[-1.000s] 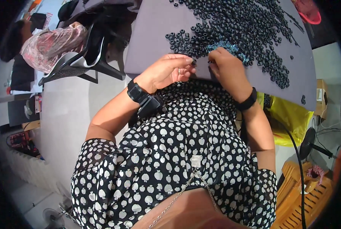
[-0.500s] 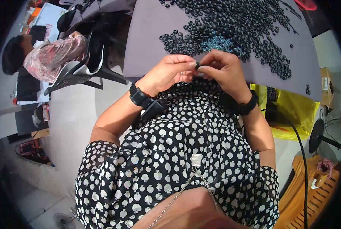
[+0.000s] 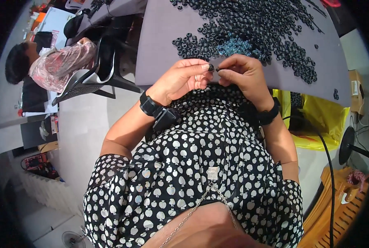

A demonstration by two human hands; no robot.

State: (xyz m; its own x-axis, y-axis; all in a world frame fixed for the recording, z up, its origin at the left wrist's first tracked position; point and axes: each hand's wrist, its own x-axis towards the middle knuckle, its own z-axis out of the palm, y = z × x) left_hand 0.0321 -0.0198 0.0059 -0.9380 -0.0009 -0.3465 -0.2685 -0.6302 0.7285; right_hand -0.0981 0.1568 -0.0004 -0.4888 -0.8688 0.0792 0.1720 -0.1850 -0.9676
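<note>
Over the near edge of the table [image 3: 161, 53], my left hand [image 3: 184, 78] pinches a small black round part [image 3: 211, 67] between thumb and fingertips. My right hand [image 3: 244, 74] is closed in a pinch on a tiny dark piece [image 3: 218, 69], too small to name. A narrow gap separates the two pieces. Just beyond my fingers lies a heap of small translucent blue pieces [image 3: 235, 46]. Behind and around it spreads a wide pile of black ring-shaped parts [image 3: 250, 20], many with a hole in the middle.
A person [image 3: 62, 64] sits at the left on a black plastic chair [image 3: 106, 66]. Yellow plastic bags [image 3: 323, 120] hang below the table's right side. A black cable [image 3: 329, 165] runs down past my right arm, beside a wooden slatted piece of furniture [image 3: 337, 206].
My hands have drawn slightly apart, so the pieces in their fingertips, close together before, now show a gap. The seated person's head has shifted a little.
</note>
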